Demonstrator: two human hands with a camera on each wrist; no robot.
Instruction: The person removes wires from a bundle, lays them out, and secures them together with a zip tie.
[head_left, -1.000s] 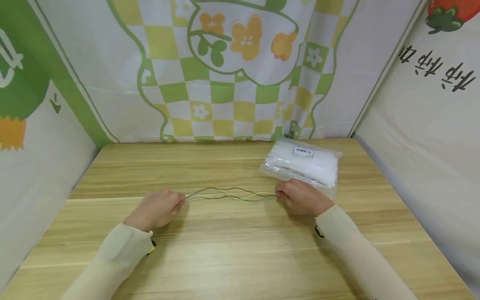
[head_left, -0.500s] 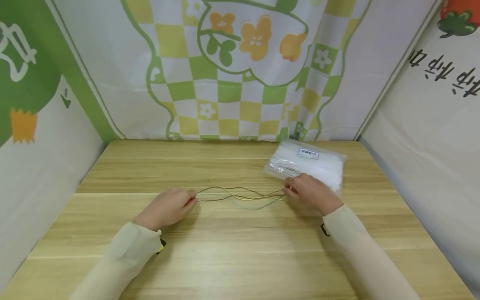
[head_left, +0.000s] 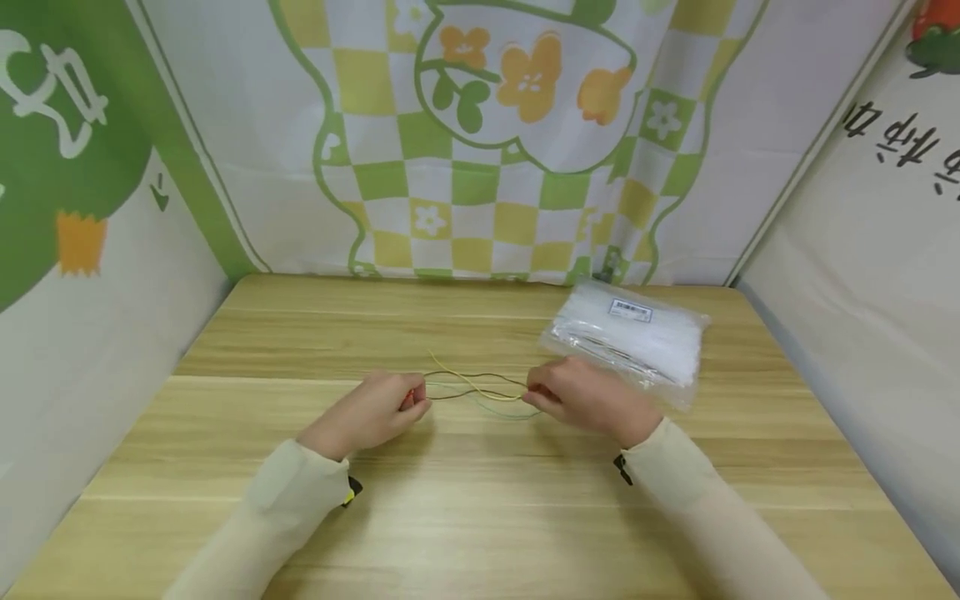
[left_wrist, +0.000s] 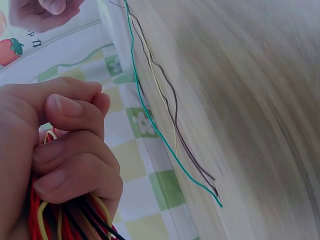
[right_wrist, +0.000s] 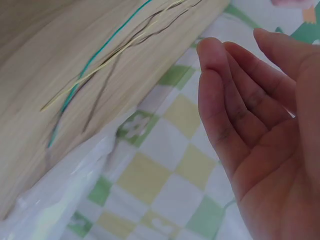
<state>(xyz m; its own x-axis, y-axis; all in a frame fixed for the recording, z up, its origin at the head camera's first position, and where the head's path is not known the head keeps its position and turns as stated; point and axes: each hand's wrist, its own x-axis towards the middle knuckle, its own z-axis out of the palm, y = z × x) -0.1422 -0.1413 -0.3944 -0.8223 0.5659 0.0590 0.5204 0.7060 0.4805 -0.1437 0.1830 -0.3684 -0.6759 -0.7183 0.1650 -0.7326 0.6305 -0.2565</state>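
Observation:
My left hand (head_left: 371, 412) curls its fingers round a bundle of red, black and yellow wires (left_wrist: 60, 220); only a speck of red shows in the head view. On the wooden table between the hands lie a few thin loose wires: a green wire (left_wrist: 145, 107), a yellow wire (head_left: 468, 382) and dark brown wires (left_wrist: 175, 115). They run roughly side by side and cross in places. My right hand (head_left: 592, 400) hovers above their right ends. In the right wrist view its fingers (right_wrist: 212, 110) are loosely bent, thumb apart, with nothing between them.
Behind the right hand a clear plastic bag (head_left: 622, 325) of thin white strips, with a barcode label, lies on the table (head_left: 480, 508). A checkered curtain (head_left: 480, 183) hangs along the back edge. Fabric walls (head_left: 855, 250) stand at both sides.
The right hand has let go of the wires' right ends and moved left over them. The ends have spread apart. The left hand has moved right, and the head view has shifted left.

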